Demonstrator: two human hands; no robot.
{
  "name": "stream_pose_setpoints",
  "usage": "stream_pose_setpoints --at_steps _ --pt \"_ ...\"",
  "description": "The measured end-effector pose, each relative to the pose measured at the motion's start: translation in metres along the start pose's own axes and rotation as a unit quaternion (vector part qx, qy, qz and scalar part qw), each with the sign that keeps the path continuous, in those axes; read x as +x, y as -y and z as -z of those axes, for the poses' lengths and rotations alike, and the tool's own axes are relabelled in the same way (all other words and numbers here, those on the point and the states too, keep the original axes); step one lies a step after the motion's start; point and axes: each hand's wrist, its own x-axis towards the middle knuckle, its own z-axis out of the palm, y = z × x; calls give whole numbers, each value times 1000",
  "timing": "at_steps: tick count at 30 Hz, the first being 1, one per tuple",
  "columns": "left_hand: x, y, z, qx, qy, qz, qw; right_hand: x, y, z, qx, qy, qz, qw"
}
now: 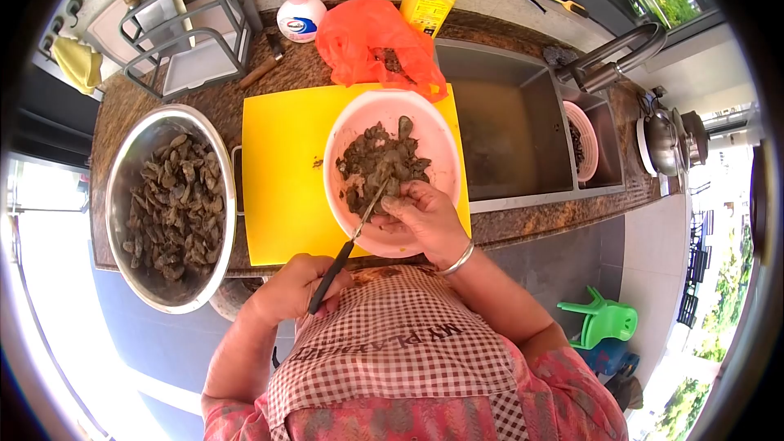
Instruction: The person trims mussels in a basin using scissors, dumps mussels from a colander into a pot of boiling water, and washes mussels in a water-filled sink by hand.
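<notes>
Head view — left fingers (319,265) around black-handled tool (332,279).

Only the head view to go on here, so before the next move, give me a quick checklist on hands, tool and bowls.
1. Left hand has a grip on the black-handled tool: ok, closed around the handle.
2. Tool's metal end over the pink bowl: ok, at the dark pieces.
3. Right hand clear of the metal end: not ok, fingertips are very close to it.
4. Pink bowl on the yellow board: ok.
5. Steel bowl fully supported on the counter: cannot tell, its base is hidden.
</notes>
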Motion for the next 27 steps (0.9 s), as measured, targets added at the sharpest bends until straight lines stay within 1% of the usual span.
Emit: stream_pose_setpoints --at_steps 1,3,4,7,9,13,16,18,19,21,22,24,25,27 --pt "-2 -4 1 -29 7 13 999 0 -1 0 -15 4 19 1000" --pt "-3 -10 4 -86 22 42 995 3 -1 4 -19 16 7 1000" --pt "-2 -10 6 -91 28 40 995 2 -1 6 -20 23 1 1000" --pt "2 -2 11 -112 33 34 993 -3 6 10 33 41 -34 998" --pt "5 4 11 -135 24 25 990 -6 10 12 41 43 -31 998" --pt "-1 7 11 -119 37 61 990 -5 12 27 32 41 -65 997" --pt "-8 2 12 -88 68 51 993 -1 10 34 -53 21 -23 998" --pt "-8 1 11 -62 78 31 995 -2 14 34 -78 -1 -23 997" --pt "-7 2 10 -41 66 30 997 -3 18 33 -92 -12 -23 995" --pt "-3 3 6 3 43 25 999 -5 21 29 -163 -27 5 986" --pt "-2 0 5 99 18 17 995 -5 22 27 -197 -35 19 980" --pt "-2 -6 2 286 -34 3 958 -5 20 29 -233 -31 45 971" --pt "-2 -5 1 320 -54 -9 946 -4 19 30 -251 -29 59 966" --pt "-4 -2 -4 387 -93 -34 917 -5 23 27 -245 -56 52 966"
